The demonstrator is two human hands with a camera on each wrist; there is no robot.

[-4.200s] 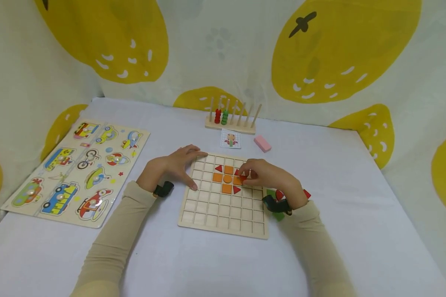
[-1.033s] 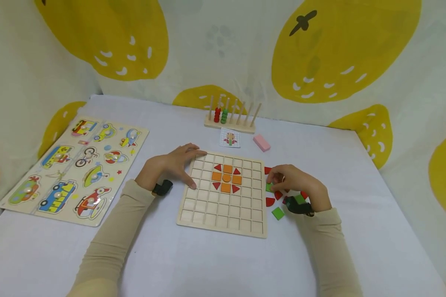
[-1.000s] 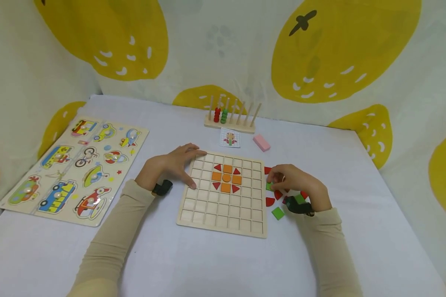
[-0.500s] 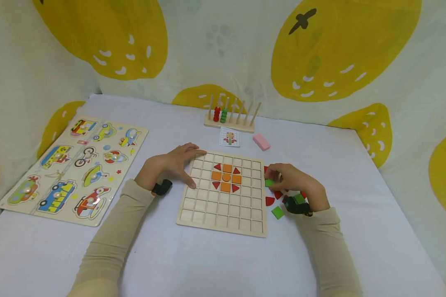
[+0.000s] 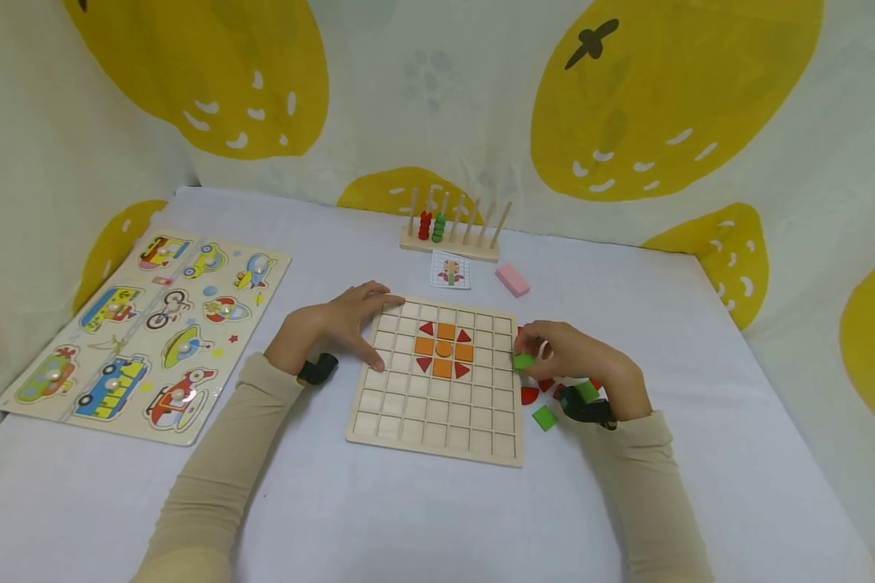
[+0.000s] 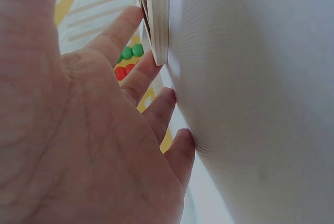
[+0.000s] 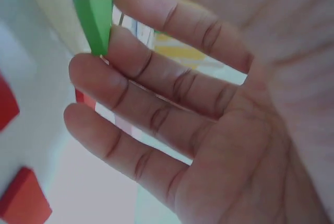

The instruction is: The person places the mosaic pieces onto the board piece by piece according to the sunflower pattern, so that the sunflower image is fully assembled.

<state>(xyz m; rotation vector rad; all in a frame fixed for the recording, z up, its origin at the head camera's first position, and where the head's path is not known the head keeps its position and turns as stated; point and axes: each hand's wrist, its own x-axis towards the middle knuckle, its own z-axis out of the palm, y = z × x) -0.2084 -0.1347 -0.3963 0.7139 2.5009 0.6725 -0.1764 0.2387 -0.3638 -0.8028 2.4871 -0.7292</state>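
Observation:
A wooden grid board (image 5: 401, 425) lies mid-table, with orange squares, an orange circle (image 5: 444, 349) and red triangles (image 5: 463, 334) in its upper cells. My left hand (image 5: 344, 318) rests with spread fingers on the board's left edge; in the left wrist view the fingertips touch the board's side (image 6: 159, 20). Beside the right edge, my right hand (image 5: 565, 352) pinches a green square tile (image 5: 524, 361) between thumb and fingers. The right wrist view shows that green tile (image 7: 95, 20) tilted, with the lower fingers (image 7: 99, 130) extended beneath it.
Loose green (image 5: 544, 418) and red pieces (image 5: 529, 395) lie right of the board, partly under the right hand. Behind the board are a pattern card (image 5: 450, 270), a pink block (image 5: 513, 280) and a peg stand (image 5: 448, 243) with red and green beads. A vehicle puzzle board (image 5: 222, 348) lies left.
Red triangles now sit at all corners around the orange circle. My right hand has gone from the board to the loose pieces and lifted a green square tile slightly leftward. The left hand stays put.

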